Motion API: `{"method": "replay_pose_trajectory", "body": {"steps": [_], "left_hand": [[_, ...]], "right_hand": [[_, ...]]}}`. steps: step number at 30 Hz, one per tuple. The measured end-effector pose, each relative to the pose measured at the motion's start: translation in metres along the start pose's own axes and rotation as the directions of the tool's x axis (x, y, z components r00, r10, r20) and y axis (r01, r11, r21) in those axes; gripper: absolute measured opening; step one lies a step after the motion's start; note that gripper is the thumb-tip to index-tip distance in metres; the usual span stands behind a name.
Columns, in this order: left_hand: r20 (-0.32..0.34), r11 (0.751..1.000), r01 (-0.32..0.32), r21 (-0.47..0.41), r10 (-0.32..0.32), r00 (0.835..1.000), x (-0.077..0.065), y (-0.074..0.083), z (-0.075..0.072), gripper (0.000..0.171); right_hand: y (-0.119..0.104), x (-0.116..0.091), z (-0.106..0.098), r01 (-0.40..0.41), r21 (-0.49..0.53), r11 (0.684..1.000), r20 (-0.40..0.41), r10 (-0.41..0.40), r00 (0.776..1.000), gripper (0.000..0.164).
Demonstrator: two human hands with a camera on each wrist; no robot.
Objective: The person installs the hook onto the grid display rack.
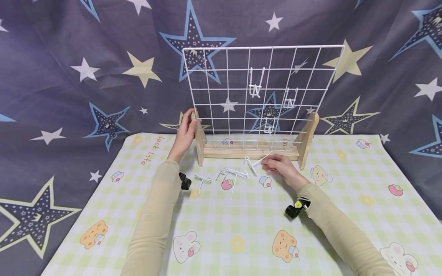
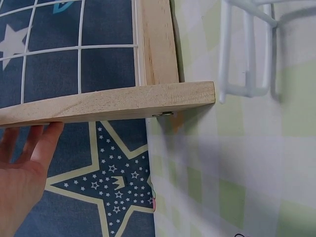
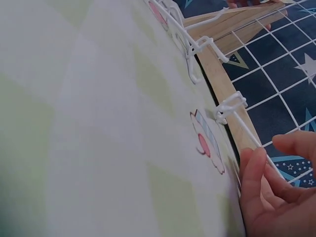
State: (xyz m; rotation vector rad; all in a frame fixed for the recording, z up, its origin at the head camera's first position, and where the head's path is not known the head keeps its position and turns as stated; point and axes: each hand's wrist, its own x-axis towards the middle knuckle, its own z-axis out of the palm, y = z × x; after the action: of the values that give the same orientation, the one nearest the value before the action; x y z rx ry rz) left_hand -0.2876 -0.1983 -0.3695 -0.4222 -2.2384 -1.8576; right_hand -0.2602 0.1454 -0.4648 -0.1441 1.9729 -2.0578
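Note:
A white wire grid panel [image 1: 262,47] stands upright in a wooden base [image 1: 248,154]. My left hand [image 1: 184,134] grips the base's left wooden upright [image 1: 199,143] near its top; in the left wrist view the fingers [image 2: 47,143] meet the edge of the board. Low in front of the panel, my right hand [image 1: 281,168] pinches the rod of a white wire hook [image 3: 231,106] between thumb and fingers. The bracket end of that hook points left, away from the hand. More loose hooks [image 1: 235,172] lie on the cloth between my hands, one small hook [image 1: 203,178] nearest the left.
Three white hooks hang on the grid: one high [image 1: 255,90], one to the right [image 1: 289,102], one low [image 1: 269,128]. The right wooden upright [image 1: 308,142] stands beyond my right hand. A checked cloth [image 1: 214,230] covers the table; a starry curtain [image 1: 114,34] hangs behind.

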Motion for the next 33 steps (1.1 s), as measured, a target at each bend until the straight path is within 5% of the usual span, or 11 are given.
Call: {"method": "replay_pose_trajectory", "body": {"steps": [10,19,33], "left_hand": [[-0.004,1.0,0.0,0.018,0.0,1.0,0.0,-0.001,0.001,0.044],[0.003,1.0,0.007,0.02,-0.007,1.0,-0.001,0.0,0.0,0.045],[0.006,1.0,-0.003,0.0,0.003,1.0,-0.001,0.003,0.0,0.045]], "right_hand": [[-0.003,0.007,0.01,-0.035,0.054,0.998,-0.134,0.042,0.99,0.009],[-0.012,0.0,0.013,0.104,-0.096,0.99,-0.16,-0.118,0.98,0.013],[-0.054,-0.038,0.024,0.334,-0.388,0.859,-0.093,-0.397,0.913,0.01]]}}
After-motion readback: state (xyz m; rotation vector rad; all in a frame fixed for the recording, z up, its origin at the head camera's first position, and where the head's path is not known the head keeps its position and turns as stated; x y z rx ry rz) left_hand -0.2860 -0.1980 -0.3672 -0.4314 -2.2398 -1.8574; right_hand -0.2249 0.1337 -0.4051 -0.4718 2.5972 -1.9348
